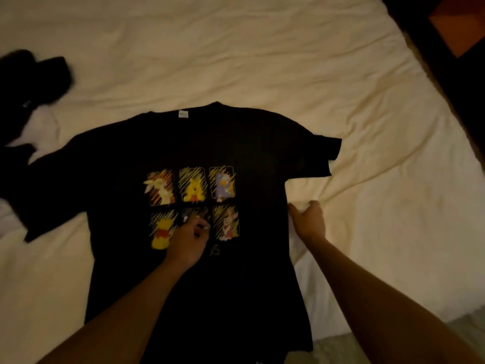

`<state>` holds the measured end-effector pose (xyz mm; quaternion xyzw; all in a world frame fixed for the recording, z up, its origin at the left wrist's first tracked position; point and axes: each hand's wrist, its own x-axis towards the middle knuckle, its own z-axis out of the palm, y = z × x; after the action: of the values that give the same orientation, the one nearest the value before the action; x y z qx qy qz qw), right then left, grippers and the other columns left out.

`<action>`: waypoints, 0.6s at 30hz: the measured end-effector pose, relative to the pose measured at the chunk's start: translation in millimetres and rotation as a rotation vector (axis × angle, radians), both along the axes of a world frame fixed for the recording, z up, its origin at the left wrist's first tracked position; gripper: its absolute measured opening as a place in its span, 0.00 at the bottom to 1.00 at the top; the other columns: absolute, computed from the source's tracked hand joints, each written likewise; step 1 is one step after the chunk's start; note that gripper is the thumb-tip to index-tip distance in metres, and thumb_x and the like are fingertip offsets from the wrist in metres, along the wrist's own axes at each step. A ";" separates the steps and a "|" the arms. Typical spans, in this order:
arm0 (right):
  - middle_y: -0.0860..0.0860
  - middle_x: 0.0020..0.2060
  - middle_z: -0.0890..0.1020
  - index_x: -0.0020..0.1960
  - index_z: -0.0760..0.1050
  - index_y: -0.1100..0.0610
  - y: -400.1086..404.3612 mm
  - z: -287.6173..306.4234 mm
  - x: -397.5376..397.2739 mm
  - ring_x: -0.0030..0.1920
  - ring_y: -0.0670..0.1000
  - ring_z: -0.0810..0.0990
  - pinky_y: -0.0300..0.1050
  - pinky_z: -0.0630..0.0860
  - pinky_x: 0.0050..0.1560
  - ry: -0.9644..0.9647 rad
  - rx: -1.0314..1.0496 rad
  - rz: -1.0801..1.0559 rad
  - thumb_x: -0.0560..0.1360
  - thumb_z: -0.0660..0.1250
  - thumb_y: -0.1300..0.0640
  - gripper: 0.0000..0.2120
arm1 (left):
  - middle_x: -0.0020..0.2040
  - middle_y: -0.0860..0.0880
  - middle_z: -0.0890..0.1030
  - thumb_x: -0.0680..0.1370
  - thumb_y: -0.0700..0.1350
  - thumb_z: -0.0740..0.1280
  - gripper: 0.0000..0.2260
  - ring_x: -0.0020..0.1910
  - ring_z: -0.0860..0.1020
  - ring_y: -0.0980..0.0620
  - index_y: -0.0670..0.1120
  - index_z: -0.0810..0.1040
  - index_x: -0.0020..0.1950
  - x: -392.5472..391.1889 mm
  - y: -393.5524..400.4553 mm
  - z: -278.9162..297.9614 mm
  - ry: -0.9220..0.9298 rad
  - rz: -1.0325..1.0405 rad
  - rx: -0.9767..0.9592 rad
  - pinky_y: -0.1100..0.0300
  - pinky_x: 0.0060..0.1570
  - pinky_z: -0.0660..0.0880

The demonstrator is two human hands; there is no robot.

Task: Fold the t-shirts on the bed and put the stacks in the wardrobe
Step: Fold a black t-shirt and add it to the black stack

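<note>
**Spreading the black t-shirt flat on the bed**

Lying print-up across the cream sheet (262, 61), the black t-shirt (262, 153) is your landmark here: collar pointing away from you, hem running down toward you and off the near edge of the view. Its front carries a six-panel cartoon print (193, 203), two rows of three, and a small white neck label (183, 114) shows just inside the collar.

Your left hand (190, 240) sits right on the shirt's chest, over the lower middle panel of the print, fingers curled and bunched against the fabric. Whether they pinch cloth or merely press on it, you cannot tell from this view; it is dim and a little blurred.

Your right hand (309, 222) is at the shirt's right side seam, just below the right sleeve (325, 156). Thumb and fingers are curled at the shirt's edge where it meets the sheet, and the sheet puckers into creases fanning out from that spot, so the hand looks to be gripping there.

The right sleeve lies out flat. The left sleeve (52, 185) stretches away from the shirt's body, toward a pile of dark clothes (31, 82) beyond the shirt's left shoulder.

Past the shirt's right side, beyond the sheet's edge, sits dark wooden furniture (451, 35).
</note>
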<state>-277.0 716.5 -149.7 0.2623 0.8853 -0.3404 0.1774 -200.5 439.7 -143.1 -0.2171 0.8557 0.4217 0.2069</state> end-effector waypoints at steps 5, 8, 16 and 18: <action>0.59 0.59 0.78 0.65 0.66 0.61 -20.1 8.7 84.9 0.57 0.61 0.79 0.55 0.76 0.58 -0.105 -0.127 0.151 0.78 0.65 0.43 0.26 | 0.50 0.48 0.79 0.80 0.44 0.66 0.08 0.48 0.78 0.49 0.48 0.76 0.59 70.8 -18.8 3.5 -0.065 0.115 -0.043 0.57 0.46 0.75; 0.60 0.60 0.78 0.66 0.68 0.62 -19.5 9.5 137.1 0.58 0.61 0.79 0.53 0.76 0.56 -0.147 -0.118 0.198 0.78 0.66 0.48 0.23 | 0.60 0.42 0.77 0.78 0.45 0.69 0.16 0.59 0.76 0.42 0.45 0.75 0.66 136.4 -38.8 5.3 0.023 0.131 -0.250 0.48 0.56 0.75; 0.59 0.52 0.81 0.64 0.73 0.64 5.2 -0.7 236.4 0.51 0.59 0.81 0.54 0.79 0.55 -0.180 -0.196 0.119 0.77 0.69 0.48 0.23 | 0.63 0.37 0.75 0.72 0.58 0.75 0.35 0.60 0.76 0.35 0.41 0.67 0.70 258.0 -73.2 -4.1 -0.001 0.532 -0.187 0.44 0.55 0.76; 0.59 0.51 0.81 0.64 0.73 0.64 11.0 -3.2 251.9 0.51 0.59 0.81 0.53 0.79 0.54 -0.188 -0.212 0.115 0.78 0.69 0.51 0.21 | 0.62 0.39 0.77 0.72 0.59 0.74 0.35 0.58 0.78 0.37 0.43 0.67 0.70 272.3 -76.7 -5.2 -0.026 0.568 -0.051 0.50 0.52 0.75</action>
<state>-25.1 727.5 -152.9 0.2219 0.8374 -0.3951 0.3056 71.7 362.9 -148.4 -0.4584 0.7684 0.4382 0.0858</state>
